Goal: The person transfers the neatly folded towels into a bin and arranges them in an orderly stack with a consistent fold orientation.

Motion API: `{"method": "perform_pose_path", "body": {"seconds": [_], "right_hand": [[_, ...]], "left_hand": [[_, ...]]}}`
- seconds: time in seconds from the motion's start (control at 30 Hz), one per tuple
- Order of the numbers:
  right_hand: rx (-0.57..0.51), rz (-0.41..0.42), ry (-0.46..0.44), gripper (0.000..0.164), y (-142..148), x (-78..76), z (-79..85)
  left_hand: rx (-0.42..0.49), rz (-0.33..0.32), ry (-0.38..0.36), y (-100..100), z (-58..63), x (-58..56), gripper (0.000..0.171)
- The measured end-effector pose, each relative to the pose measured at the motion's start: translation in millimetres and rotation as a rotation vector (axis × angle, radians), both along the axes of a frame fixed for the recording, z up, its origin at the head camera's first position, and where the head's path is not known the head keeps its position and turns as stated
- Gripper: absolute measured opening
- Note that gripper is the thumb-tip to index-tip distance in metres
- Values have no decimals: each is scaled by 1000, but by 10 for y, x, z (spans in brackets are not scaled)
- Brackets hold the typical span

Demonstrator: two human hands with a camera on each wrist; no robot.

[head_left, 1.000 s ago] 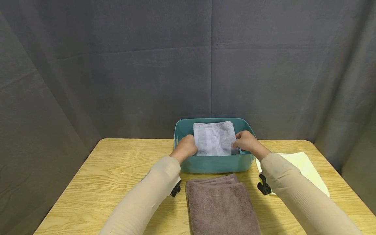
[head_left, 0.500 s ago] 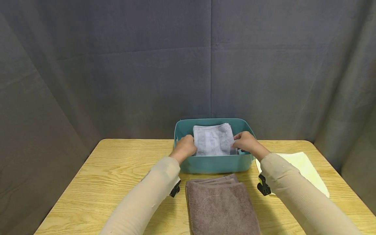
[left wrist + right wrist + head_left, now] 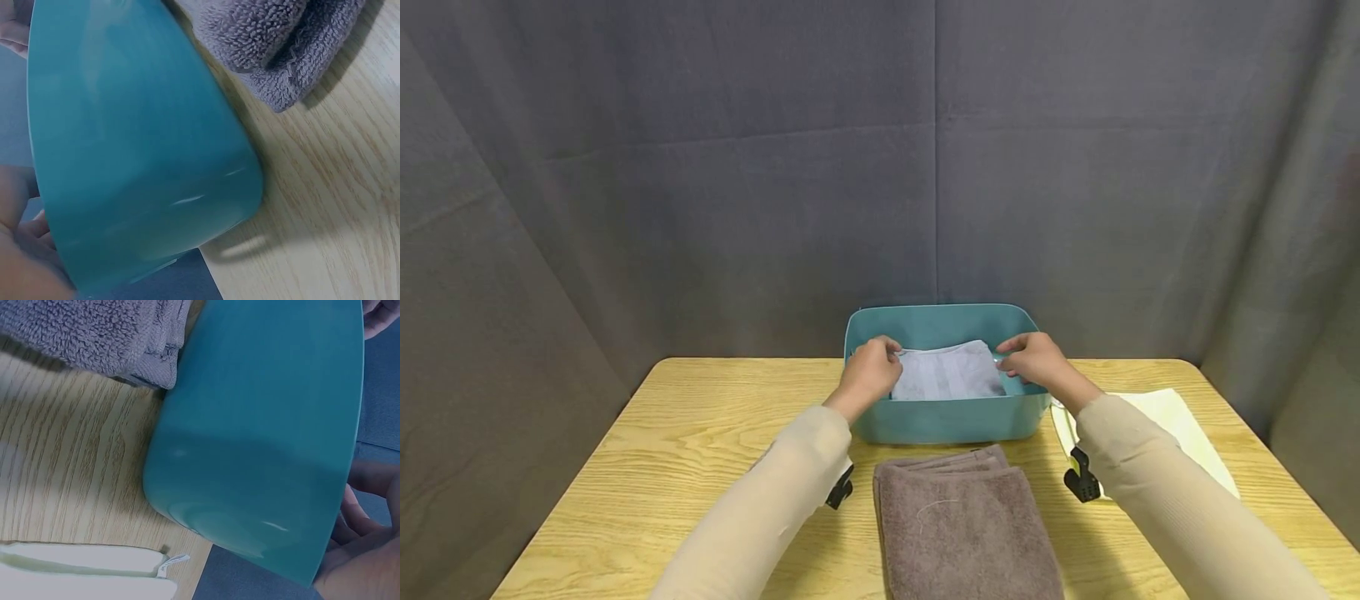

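A folded light grey towel (image 3: pixel 947 372) lies inside the teal plastic bin (image 3: pixel 951 421) at the table's far edge. My left hand (image 3: pixel 871 371) is over the bin's left side, close by the towel's left edge, with its fingers loosely bent and parted. Over the right side is my right hand (image 3: pixel 1036 360), its thumb and fingers spread, a small gap between them and the towel. Both wrist views show the bin's outer wall, with the left fingers (image 3: pixel 37 228) and right fingers (image 3: pixel 356 515) partly hidden behind its rim.
A folded brown towel (image 3: pixel 966 529) lies on the wooden table (image 3: pixel 700 442) in front of the bin. Right of the bin, partly under my right forearm, is a folded pale yellow towel (image 3: pixel 1180 437). A grey curtain (image 3: pixel 775 183) hangs behind the table.
The grey towel has sunk lower into the bin and lies flatter. My left fingers have loosened and risen slightly; my right fingers have come away from the towel's edge.
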State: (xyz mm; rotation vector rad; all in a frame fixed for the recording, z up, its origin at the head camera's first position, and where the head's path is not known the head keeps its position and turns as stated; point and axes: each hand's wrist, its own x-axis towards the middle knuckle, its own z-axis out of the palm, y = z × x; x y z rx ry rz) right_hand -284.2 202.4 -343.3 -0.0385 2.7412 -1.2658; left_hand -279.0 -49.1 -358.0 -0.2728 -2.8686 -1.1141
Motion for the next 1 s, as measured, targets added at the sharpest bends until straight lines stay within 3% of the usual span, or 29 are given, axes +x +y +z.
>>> {"method": "perform_pose_path", "body": {"seconds": [0.47,1.0], "right_hand": [[-177,-96,180,43,28,129,19],[-220,-70,358,38,113,400,33]], "left_hand": [[155,4,99,-38,0,32,27],[233,-80,211,-154,55,273,28]]}}
